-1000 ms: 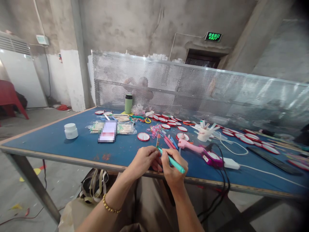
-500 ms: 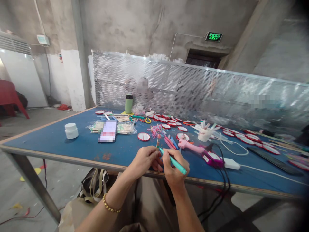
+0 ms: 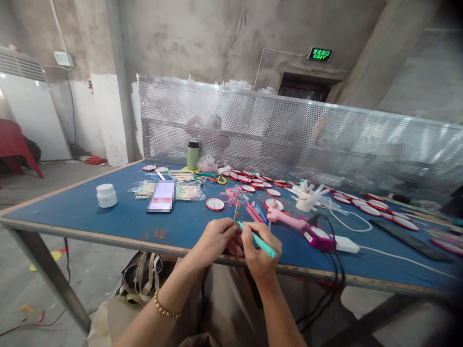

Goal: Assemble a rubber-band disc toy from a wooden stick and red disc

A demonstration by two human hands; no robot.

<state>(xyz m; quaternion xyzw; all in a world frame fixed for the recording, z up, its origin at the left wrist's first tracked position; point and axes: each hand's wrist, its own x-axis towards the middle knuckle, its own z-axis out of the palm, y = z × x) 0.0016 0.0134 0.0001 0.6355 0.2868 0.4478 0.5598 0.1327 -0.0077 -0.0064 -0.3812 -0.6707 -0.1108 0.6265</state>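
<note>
In my right hand [image 3: 261, 248] is a turquoise marker pen [image 3: 263, 245], gripped like a pencil with its tip end toward my other hand. My left hand [image 3: 220, 237] pinches a thin, flat stick [image 3: 237, 210] with orange-brown and green colour on it, standing up from the fingertips. The pen's tip end meets the lower part of the stick, though the exact contact is hidden by my fingers. Both hands are close together above the table's front edge. Just beyond them lie a round white disc with a red rim [image 3: 215, 205] and pink and blue pens [image 3: 254, 212].
On the blue table [image 3: 72, 212] are a white jar [image 3: 106, 195], a phone [image 3: 161, 196], packed wooden sticks [image 3: 188, 191], a green bottle [image 3: 193, 155], a pink-purple tool [image 3: 289, 220] with cables, a white cup of pens [image 3: 306, 201] and several red-rimmed discs. A perforated metal screen [image 3: 231, 120] stands behind.
The back end of the turquoise marker has shifted slightly left and up with my right hand. My left hand and the stick stay nearly in place.
</note>
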